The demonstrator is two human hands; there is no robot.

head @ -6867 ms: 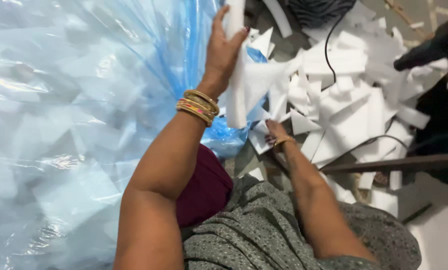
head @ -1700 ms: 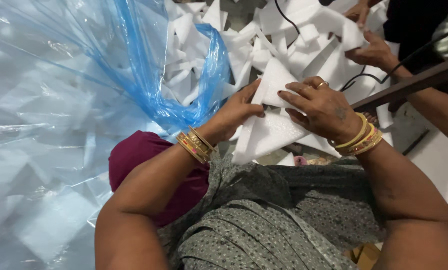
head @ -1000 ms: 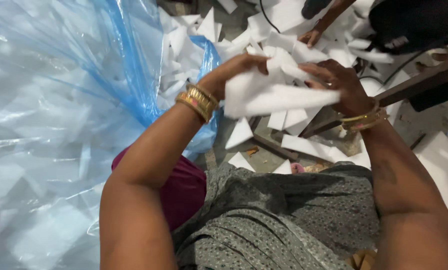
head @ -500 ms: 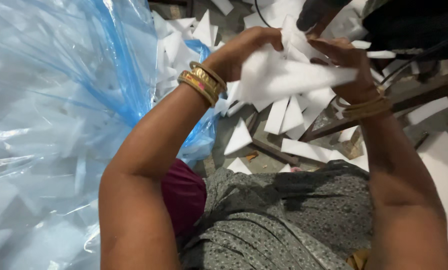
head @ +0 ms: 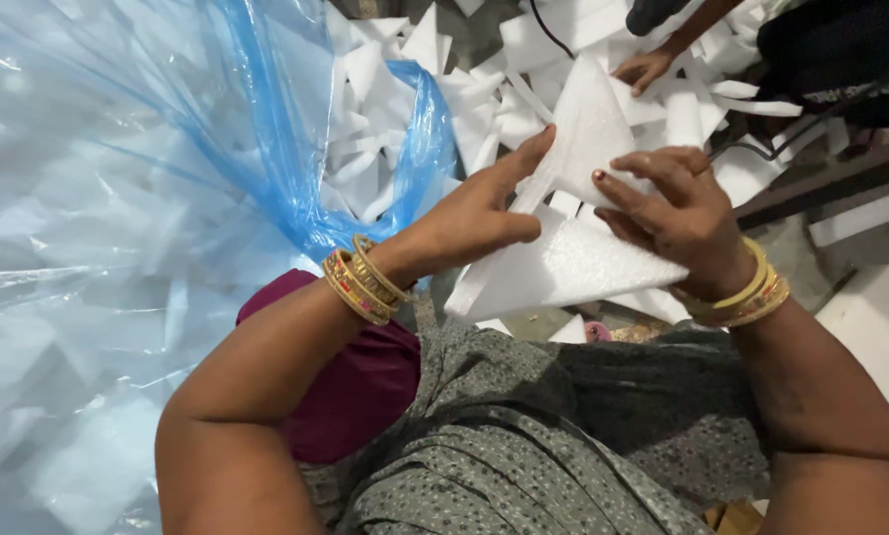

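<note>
Both hands clamp a stack of white foam triangles [head: 573, 263] held centre, points far. Left hand [head: 474, 213] grips the left edge, right hand [head: 677, 213] the right. The blue plastic bag [head: 167, 149] lies left, nearer the left hand.

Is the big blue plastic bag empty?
No, the blue plastic bag is stuffed with white foam pieces that show through its clear wall.

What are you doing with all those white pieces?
A person holds a bunch of white foam pieces between both hands: the left hand at the side, the right hand on top. Beside them is a big blue plastic bag with foam scraps inside. More scraps lie on the floor, where another person's hand reaches in.
</note>
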